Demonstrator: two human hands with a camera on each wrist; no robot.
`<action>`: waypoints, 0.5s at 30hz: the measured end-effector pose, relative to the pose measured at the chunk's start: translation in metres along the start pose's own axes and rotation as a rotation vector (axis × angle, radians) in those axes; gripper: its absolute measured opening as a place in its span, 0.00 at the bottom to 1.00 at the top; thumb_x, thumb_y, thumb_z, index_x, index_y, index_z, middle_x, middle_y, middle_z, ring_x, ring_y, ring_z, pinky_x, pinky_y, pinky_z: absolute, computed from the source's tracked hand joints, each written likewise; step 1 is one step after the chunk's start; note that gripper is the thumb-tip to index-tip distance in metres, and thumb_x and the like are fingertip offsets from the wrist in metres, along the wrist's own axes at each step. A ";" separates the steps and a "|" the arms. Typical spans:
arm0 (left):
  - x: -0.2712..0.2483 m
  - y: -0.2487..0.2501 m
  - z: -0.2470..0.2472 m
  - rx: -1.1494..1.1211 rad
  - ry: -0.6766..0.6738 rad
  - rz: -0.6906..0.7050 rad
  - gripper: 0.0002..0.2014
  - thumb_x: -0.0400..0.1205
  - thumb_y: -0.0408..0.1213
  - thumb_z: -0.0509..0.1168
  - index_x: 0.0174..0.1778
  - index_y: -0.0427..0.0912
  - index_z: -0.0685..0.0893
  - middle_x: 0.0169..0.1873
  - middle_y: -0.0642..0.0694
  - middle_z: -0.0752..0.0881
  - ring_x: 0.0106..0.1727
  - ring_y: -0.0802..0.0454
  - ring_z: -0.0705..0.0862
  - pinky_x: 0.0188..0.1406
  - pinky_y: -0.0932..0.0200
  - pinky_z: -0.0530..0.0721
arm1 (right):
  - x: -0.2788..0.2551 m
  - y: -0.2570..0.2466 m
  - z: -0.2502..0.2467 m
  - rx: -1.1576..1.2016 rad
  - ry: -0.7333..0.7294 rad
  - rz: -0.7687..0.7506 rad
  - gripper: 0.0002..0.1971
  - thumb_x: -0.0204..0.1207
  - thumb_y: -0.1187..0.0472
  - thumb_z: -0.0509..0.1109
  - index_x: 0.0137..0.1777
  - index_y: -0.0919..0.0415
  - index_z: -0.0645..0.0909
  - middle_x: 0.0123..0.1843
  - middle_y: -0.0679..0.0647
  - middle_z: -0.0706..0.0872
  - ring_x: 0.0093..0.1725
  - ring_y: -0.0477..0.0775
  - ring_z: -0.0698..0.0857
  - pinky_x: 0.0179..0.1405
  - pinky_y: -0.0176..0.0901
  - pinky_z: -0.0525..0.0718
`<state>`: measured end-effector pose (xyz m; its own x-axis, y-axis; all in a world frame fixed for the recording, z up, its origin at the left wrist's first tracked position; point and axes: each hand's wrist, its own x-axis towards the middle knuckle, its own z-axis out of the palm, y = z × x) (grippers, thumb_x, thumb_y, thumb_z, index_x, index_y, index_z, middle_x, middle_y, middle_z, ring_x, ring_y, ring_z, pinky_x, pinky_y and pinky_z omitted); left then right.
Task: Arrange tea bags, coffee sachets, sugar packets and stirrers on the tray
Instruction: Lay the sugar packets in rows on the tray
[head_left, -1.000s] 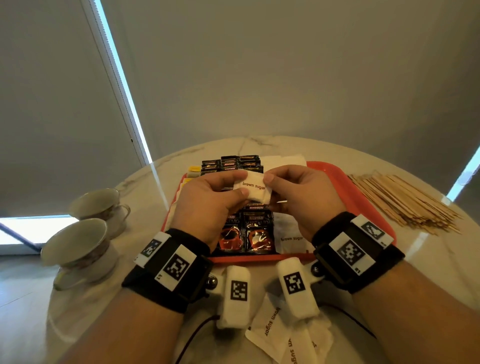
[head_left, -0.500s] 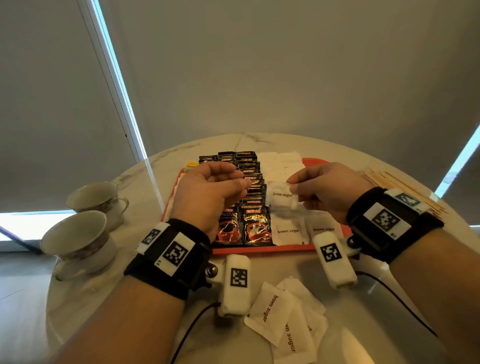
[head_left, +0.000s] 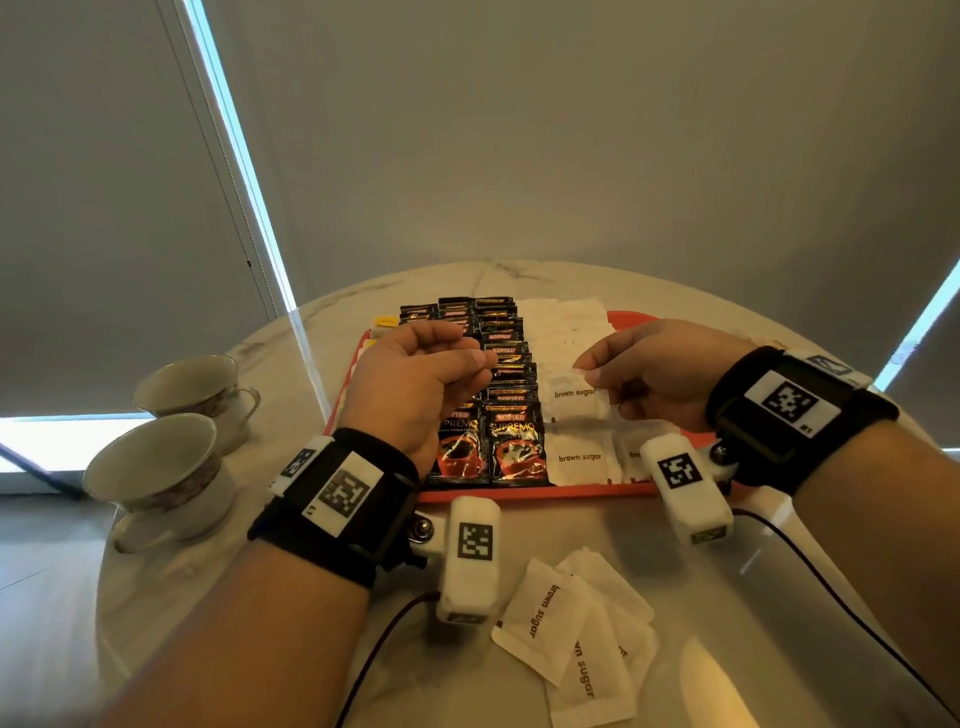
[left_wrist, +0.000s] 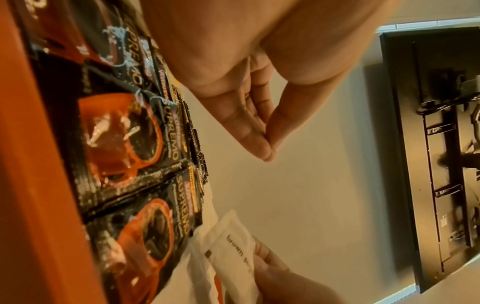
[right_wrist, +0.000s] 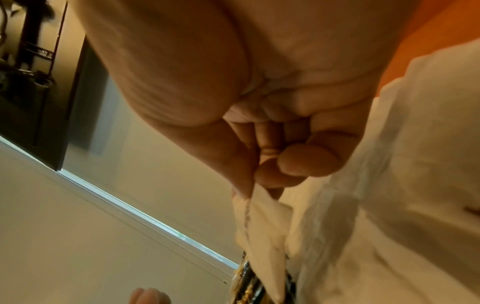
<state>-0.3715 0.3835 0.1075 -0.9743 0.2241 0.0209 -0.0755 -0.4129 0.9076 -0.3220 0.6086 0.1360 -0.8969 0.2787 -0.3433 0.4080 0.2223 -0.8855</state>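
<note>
A red tray (head_left: 519, 492) holds rows of black coffee sachets (head_left: 511, 441) and white brown sugar packets (head_left: 579, 460). My right hand (head_left: 649, 374) hovers over the sugar rows and pinches one brown sugar packet (head_left: 574, 400) by its corner between thumb and forefinger; the right wrist view shows the packet (right_wrist: 259, 216) hanging from the right hand (right_wrist: 249, 181). My left hand (head_left: 426, 374) floats above the coffee sachets, fingers loosely bent, thumb against the fingertips (left_wrist: 265, 150), holding nothing. The left wrist view shows the sachets (left_wrist: 130, 133) and the held packet (left_wrist: 233, 246).
Several loose brown sugar packets (head_left: 571, 639) lie on the marble table near me. Two teacups (head_left: 166, 467) stand at the table's left edge. Yellow-tagged tea bags (head_left: 385, 322) peek out at the tray's far left. My right wrist hides the stirrers.
The left hand has let go of the sugar packet and stayed over the coffee sachets. The right hand carried the packet to the right and lower, over the tray's sugar rows.
</note>
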 end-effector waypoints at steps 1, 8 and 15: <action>0.000 0.000 0.000 -0.003 0.000 -0.002 0.14 0.81 0.16 0.70 0.59 0.36 0.83 0.46 0.39 0.90 0.46 0.46 0.95 0.39 0.61 0.92 | 0.001 0.001 0.000 -0.023 -0.005 0.019 0.10 0.79 0.75 0.70 0.52 0.65 0.90 0.46 0.60 0.90 0.40 0.53 0.81 0.32 0.41 0.82; 0.002 0.000 -0.002 -0.010 0.005 -0.017 0.15 0.81 0.16 0.69 0.59 0.36 0.84 0.46 0.39 0.91 0.46 0.46 0.95 0.39 0.61 0.92 | 0.012 0.004 0.001 -0.194 0.084 0.034 0.06 0.75 0.74 0.76 0.47 0.65 0.92 0.38 0.60 0.89 0.30 0.50 0.80 0.26 0.40 0.80; 0.004 -0.001 -0.003 -0.001 0.013 -0.022 0.15 0.81 0.16 0.69 0.61 0.35 0.84 0.45 0.40 0.91 0.45 0.47 0.95 0.38 0.61 0.92 | 0.011 0.001 0.007 -0.303 0.213 -0.071 0.05 0.74 0.67 0.80 0.46 0.57 0.92 0.39 0.55 0.90 0.33 0.48 0.84 0.29 0.39 0.83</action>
<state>-0.3764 0.3820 0.1056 -0.9750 0.2221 -0.0045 -0.0973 -0.4088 0.9074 -0.3331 0.6051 0.1294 -0.8823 0.4334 -0.1837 0.4067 0.5053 -0.7611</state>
